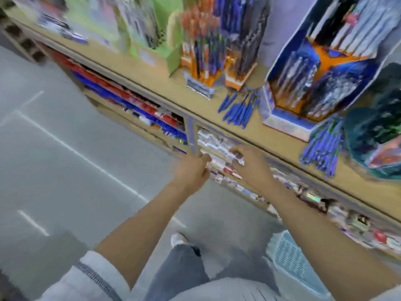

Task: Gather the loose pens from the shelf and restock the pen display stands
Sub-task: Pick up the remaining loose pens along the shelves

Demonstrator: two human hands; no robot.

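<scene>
Heavy motion blur here, so caveats apply. Both arms are stretched out below the front edge of the top shelf (165,88), level with the white packets (217,146) on the lower shelf.

- Left hand (193,168): fingers curled in, nothing I can make out inside.
- Right hand (249,165): fingers bent toward the packets. I can't tell whether it touches or pinches one.

I can't call either grip from this.

The loose blue pens are on the top shelf in two heaps, well clear of both hands. The first heap (239,107) is just in front of the orange pen stands (201,61). The second heap (323,148) is beside the blue display stand (321,68) and runs close to the front edge.

My read is that gathering hasn't started. The heaps lie right by their stands, so the carry is short. The slotted basket (290,257) on the floor is likely for collecting. Risk: the second heap could roll off the edge.
</scene>
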